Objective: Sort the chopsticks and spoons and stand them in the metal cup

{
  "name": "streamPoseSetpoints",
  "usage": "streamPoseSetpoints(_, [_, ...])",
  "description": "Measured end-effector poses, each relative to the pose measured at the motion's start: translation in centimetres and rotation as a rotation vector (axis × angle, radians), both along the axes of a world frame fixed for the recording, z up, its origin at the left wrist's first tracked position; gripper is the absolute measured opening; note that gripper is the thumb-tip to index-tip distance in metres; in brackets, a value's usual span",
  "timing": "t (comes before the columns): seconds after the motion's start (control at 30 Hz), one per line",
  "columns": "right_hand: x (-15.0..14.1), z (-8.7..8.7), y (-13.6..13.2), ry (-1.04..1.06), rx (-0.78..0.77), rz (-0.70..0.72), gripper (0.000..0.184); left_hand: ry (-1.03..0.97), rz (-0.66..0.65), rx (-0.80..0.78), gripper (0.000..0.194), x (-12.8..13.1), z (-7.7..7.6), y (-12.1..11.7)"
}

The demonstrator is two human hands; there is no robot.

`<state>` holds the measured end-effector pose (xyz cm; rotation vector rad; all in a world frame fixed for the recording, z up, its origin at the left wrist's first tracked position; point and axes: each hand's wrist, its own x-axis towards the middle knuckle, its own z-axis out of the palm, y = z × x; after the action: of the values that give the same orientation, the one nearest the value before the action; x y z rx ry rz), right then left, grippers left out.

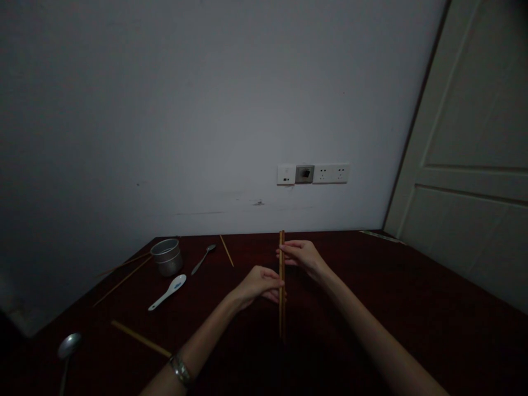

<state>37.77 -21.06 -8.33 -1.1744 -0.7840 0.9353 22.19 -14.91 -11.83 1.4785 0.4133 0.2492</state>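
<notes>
Upright in front of me is a small bundle of wooden chopsticks (282,264), held between both hands. My left hand (260,285) pinches it around the middle, coming from the left. Higher up, near the top end, my right hand (300,254) grips the same chopsticks from the right. The exact number in the bundle cannot be made out. A single chopstick (140,338) lies on the table by my left wrist, its near end hidden behind the forearm. Another chopstick (226,250) rests farther back, left of my hands.
On the dark red table (350,330), a metal cup (167,257) stands at the back left with chopsticks (121,280) beside it. Nearby lie a white spoon (168,291) and a metal spoon (203,259). Another metal spoon (69,346) is at the near left. Behind rises a wall with sockets (330,174).
</notes>
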Motion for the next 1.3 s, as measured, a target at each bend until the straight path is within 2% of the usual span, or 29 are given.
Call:
streamPoseSetpoints(0.13, [-0.2,-0.2,0.0,0.007,-0.026,0.011,0.016,0.021,-0.021,-0.003,0.029,-0.1,0.2,-0.1])
streamPoseSetpoints(0.3, [-0.3,-1.2,0.2,0.048,-0.054,0.062,0.015,0.084,-0.079,0.028,0.034,-0.6,1.3,-0.1])
streamPoseSetpoints(0.4, [-0.7,-2.0,0.6,0.067,-0.082,0.082,0.014,0.159,-0.008,0.126,0.041,-0.5,1.6,0.2])
streamPoseSetpoints(0.53, [-1.6,-3.2,1.2,0.064,-0.108,0.091,0.011,0.288,0.166,0.416,0.045,0.0,1.0,0.3])
streamPoseSetpoints(0.63, [-2.1,-4.2,1.6,0.044,-0.150,0.094,0.011,0.369,0.246,0.728,0.035,0.1,0.5,0.0])
streamPoseSetpoints(0.73, [-2.4,-4.8,1.8,0.056,-0.195,0.079,0.010,0.415,0.275,0.998,0.022,0.0,0.4,-0.4])
streamPoseSetpoints(0.8, [-2.5,-5.2,1.9,0.060,-0.220,0.055,0.010,0.454,0.268,1.077,0.022,-0.1,0.5,-0.6])
streamPoseSetpoints(1.07, [-2.6,-6.7,2.2,0.001,-0.293,0.071,0.011,0.569,0.225,1.098,0.028,-0.1,-0.4,-0.5])
streamPoseSetpoints(1.3, [-0.7,-7.3,2.3,-0.035,-0.343,0.048,0.016,0.677,0.195,1.074,0.035,-0.8,-1.1,-0.2])
